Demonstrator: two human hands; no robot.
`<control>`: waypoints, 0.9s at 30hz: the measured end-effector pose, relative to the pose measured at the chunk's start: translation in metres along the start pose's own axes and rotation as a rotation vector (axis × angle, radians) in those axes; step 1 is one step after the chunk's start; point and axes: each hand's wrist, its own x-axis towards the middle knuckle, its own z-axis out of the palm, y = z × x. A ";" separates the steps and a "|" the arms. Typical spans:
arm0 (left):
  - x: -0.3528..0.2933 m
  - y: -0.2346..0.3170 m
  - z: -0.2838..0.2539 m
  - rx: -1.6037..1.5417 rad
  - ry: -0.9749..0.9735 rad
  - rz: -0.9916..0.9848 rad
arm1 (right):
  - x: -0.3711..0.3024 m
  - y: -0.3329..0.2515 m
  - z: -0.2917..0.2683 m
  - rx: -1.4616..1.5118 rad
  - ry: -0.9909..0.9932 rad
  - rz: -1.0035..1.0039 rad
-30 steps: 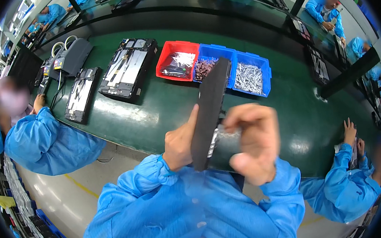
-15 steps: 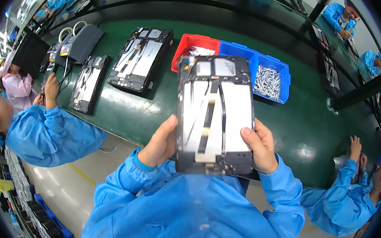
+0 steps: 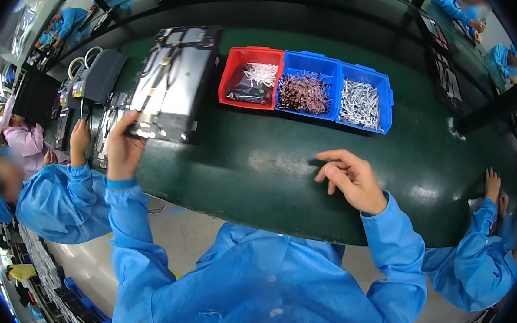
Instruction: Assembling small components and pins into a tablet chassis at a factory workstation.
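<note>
My left hand (image 3: 123, 149) reaches far to the left and grips the near edge of a large flat black panel with metal parts (image 3: 170, 86), which lies over the green table (image 3: 270, 160). My right hand (image 3: 352, 178) hovers low over the bare green surface in front of me, fingers loosely curled, holding nothing. Both arms are in blue sleeves.
A red bin (image 3: 250, 77) and two blue bins (image 3: 304, 85) (image 3: 359, 96) with small parts sit at the back. More black panels (image 3: 103, 73) lie to the left, by a co-worker in blue (image 3: 49, 196). Another person's hand (image 3: 491, 182) rests at the right edge.
Both hands held the panel upright in front of me before. Now the right hand has let go and the left hand has carried the panel away to the left onto the table.
</note>
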 end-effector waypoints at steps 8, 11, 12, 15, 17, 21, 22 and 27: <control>0.063 0.020 -0.071 0.080 0.015 -0.111 | -0.012 0.020 -0.030 -0.004 0.195 0.229; 0.059 0.019 -0.061 0.132 0.088 -0.101 | -0.015 0.023 -0.030 -0.020 0.186 0.219; 0.058 0.021 -0.062 0.261 0.097 -0.131 | -0.015 0.022 -0.031 -0.020 0.185 0.219; 0.035 0.029 -0.026 0.673 0.149 -0.093 | -0.016 0.022 -0.032 -0.026 0.192 0.236; 0.025 0.035 -0.014 1.088 0.121 -0.061 | -0.017 0.022 -0.032 -0.029 0.196 0.238; 0.024 0.029 -0.006 1.355 0.083 -0.055 | -0.020 0.020 -0.034 -0.040 0.202 0.243; 0.028 0.027 -0.005 1.353 0.061 -0.055 | -0.021 0.019 -0.036 -0.026 0.214 0.234; 0.028 0.028 -0.038 1.489 0.140 0.006 | -0.027 0.001 -0.087 -0.252 0.184 0.244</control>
